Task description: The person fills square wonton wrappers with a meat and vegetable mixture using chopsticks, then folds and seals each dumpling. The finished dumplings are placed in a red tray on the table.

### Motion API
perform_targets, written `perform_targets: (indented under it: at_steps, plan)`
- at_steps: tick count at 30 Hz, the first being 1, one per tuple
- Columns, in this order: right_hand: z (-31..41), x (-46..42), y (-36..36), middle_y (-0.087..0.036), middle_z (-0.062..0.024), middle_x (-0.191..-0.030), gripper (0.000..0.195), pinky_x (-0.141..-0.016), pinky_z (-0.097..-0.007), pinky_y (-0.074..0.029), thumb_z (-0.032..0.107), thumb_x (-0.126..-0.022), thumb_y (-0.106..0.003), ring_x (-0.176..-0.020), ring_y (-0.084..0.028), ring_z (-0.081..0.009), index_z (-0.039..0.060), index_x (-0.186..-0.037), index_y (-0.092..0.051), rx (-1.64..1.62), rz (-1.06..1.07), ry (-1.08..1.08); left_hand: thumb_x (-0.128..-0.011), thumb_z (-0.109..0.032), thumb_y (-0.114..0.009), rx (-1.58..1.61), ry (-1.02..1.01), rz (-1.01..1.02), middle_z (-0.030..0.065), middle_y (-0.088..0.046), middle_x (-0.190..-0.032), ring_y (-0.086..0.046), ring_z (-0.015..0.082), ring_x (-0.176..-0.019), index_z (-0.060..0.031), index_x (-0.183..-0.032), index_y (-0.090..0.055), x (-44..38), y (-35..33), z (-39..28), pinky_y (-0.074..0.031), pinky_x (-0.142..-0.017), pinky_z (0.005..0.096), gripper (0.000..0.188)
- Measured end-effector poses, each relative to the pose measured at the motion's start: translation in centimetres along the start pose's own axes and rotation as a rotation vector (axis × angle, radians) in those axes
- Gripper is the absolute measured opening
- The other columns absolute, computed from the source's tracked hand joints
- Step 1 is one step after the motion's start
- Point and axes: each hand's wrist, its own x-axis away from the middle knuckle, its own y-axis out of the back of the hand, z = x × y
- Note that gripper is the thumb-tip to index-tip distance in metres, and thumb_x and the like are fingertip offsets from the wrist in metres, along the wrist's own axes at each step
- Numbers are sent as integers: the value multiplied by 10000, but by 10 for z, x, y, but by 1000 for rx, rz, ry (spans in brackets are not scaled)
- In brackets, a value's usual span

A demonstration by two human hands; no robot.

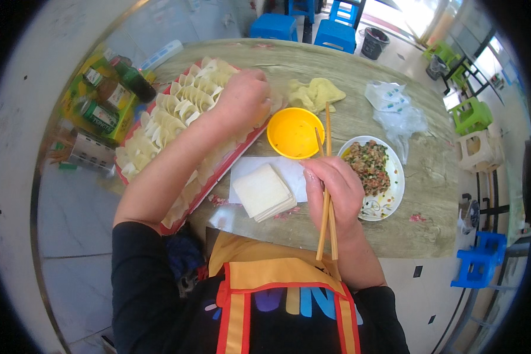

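My left hand (245, 97) reaches over the far right end of a red tray (230, 166). Rows of folded wontons (177, 106) fill much of that tray. The fingertips are hidden, so whether they hold a wonton is unclear. In my right hand (338, 190) is a pair of wooden chopsticks (328, 146), one end pointing towards the apron. A stack of square wonton wrappers (263, 190) lies on a white sheet (296, 170) left of this hand. Just beyond sits a yellow bowl (294, 132). To the right, a white plate (396, 177) carries chopped meat filling (369, 166).
A yellow cloth (316, 94) and crumpled plastic bags (396, 110) lie farther back on the table (425, 190). Bottles (132, 79), a can (98, 116) and a perforated metal holder (90, 150) stand along the left wall. Blue stools (274, 27) are beyond the table.
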Motion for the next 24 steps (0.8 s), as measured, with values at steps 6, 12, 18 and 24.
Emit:
perform_targets:
  at_steps: [6,12,18,24]
  plan:
    - [-7,3,-8,-681,-166,-889,229,-648,-395,-540,-110,-838,-729,-748,-690,-338,-27,-1050,-701,-8,-27,29,-850,-79,-638,-110,41,-64,211,-709,-1024,-664,399,-1016,25,-794,-732,-3,-3,-8,-538,-902,491,151]
    - [-9,4,-9,-683,-170,-888,207,-652,-394,-541,-103,-846,-727,-749,-689,-341,-27,-1037,-704,0,-21,20,-852,-112,-633,-143,185,9,233,-711,-1017,-672,419,-1000,41,-822,-748,-16,4,-26,-539,-907,507,194]
    - [-8,2,-8,-689,-165,-891,201,-655,-398,-543,-94,-847,-726,-754,-691,-339,-27,-1035,-706,-12,-13,22,-858,-172,-652,-203,149,26,231,-716,-1034,-677,410,-1016,20,-851,-769,-17,0,-22,-547,-915,492,225]
    - [-7,3,-8,-695,-164,-904,206,-659,-397,-546,-92,-841,-733,-762,-696,-337,-24,-1035,-710,-11,0,17,-855,-206,-693,-262,111,216,225,-715,-1038,-680,400,-1004,8,-862,-774,-24,9,1,-544,-902,496,229]
